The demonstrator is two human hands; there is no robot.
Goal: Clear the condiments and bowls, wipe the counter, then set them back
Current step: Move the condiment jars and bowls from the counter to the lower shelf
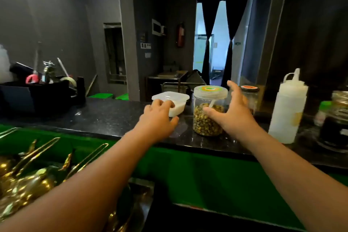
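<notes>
At mid-frame on the dark counter (113, 117), the left hand (159, 117) grips a lidded tub (175, 100), fingers curled over its near edge. Just right of it, the right hand (233, 113) is spread wide around the jar (205, 126), thumb in front; I cannot tell if it touches. A bottle (286, 111) stands farther right.

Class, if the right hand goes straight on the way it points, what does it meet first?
Probably the clear lidded jar, which sits between the spread thumb and fingers of the right hand; depth is unclear, so they may already touch.
</notes>
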